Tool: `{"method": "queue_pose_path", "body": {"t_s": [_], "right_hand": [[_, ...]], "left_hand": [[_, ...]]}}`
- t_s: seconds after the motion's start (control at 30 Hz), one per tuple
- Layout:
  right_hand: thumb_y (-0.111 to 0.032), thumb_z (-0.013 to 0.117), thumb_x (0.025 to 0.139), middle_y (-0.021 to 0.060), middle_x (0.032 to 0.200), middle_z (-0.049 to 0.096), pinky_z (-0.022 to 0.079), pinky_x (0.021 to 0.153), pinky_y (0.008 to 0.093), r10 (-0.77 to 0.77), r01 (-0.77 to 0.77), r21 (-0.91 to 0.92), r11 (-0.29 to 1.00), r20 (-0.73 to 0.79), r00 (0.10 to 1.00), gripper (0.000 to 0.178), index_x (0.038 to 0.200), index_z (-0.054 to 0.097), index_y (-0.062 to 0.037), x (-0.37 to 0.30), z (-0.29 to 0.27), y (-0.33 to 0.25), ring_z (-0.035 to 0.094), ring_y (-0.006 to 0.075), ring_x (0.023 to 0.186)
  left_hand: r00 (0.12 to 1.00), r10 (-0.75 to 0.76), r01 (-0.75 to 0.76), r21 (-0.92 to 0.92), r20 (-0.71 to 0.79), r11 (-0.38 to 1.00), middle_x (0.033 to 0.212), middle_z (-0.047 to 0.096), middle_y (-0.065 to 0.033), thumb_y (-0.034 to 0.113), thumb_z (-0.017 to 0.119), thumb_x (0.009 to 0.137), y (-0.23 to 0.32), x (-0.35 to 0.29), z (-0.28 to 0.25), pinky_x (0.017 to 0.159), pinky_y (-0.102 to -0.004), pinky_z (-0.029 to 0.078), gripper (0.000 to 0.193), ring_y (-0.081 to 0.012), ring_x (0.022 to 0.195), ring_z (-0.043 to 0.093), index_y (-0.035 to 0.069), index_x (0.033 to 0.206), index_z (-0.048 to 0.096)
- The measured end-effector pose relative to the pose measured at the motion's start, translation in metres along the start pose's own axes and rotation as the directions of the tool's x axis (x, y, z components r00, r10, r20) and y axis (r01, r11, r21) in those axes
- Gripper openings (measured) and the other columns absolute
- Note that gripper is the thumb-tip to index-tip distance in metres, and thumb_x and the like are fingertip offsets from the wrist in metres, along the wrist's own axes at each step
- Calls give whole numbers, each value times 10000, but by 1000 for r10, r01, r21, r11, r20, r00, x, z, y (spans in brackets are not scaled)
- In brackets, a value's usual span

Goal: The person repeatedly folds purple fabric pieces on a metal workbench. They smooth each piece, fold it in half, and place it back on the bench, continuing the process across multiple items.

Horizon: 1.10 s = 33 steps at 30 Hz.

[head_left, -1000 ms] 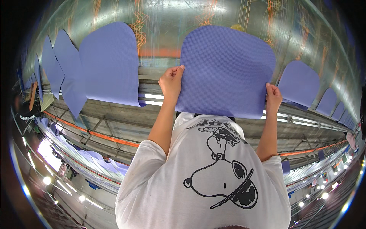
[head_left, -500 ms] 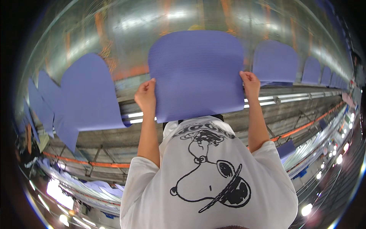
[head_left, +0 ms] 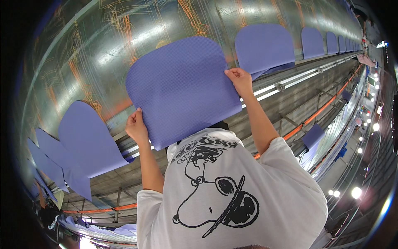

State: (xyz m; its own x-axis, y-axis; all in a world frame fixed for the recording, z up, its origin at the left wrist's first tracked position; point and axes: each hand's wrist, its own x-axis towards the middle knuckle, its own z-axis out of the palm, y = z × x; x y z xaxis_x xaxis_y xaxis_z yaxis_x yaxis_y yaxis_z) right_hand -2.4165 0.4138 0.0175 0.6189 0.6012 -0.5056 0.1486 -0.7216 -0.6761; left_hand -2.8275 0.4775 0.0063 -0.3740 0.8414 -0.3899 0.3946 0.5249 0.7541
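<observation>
A purple mesh sheet (head_left: 182,89) with rounded top corners lies against a large shiny curved metal surface (head_left: 103,45). My left hand (head_left: 136,124) grips its lower left edge. My right hand (head_left: 239,79) grips its right edge, higher up. Both arms reach up from my white T-shirt (head_left: 232,199), which has a black cartoon dog print. The sheet's lower edge hangs just above my chest.
More purple sheets hang along the same surface: one at the left (head_left: 89,139), one at the right (head_left: 265,45), and several smaller ones further off on both sides. Metal rails and an orange bar (head_left: 315,114) run below. Bright lamps (head_left: 355,192) shine at the lower right.
The held sheet and both hands have drifted left in the view and now sit tilted, left hand lower than right. Both hands keep their grip on it.
</observation>
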Motion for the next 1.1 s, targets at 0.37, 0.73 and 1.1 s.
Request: {"method": "queue_pose_path", "body": {"t_s": [0.37, 0.73, 1.1], "right_hand": [[-285, 835, 883, -18, 772, 704, 451, 602, 236, -24, 23, -38, 999, -22, 999, 275, 949, 770, -27, -1, 0, -1, 573, 53, 661], [-286, 777, 884, 96, 930, 694, 523, 796, 387, -317, 250, -477, 843, -63, 946, 363, 1133, 668, -46, -8, 7, -11, 671, 258, 890], [-382, 662, 944, 162, 1636, 356, 190, 1269, 527, -706, 926, -341, 160, 616, 349, 583, 1472, 545, -165, -22, 137, -86, 297, 337, 1535]], "left_hand": [[1000, 9, -8, 40, -24, 999, 701, 701, -33, 290, 817, 891, -2, 1, 0, 618, -265, 488, 351, -84, 635, 580, -56, 905, 764], [968, 163, -246, 613, 190, 750, 1001, 710, -147, 261, 647, 967, 35, -6, -9, 758, -491, 544, 375, -362, 862, 702, 69, 1287, 606], [497, 688, -865, 366, 529, 343, 1556, 472, -144, 327, 610, 964, 70, 7, 92, 1183, -531, 317, 552, -335, 1423, 448, 197, 1494, 526]]}}
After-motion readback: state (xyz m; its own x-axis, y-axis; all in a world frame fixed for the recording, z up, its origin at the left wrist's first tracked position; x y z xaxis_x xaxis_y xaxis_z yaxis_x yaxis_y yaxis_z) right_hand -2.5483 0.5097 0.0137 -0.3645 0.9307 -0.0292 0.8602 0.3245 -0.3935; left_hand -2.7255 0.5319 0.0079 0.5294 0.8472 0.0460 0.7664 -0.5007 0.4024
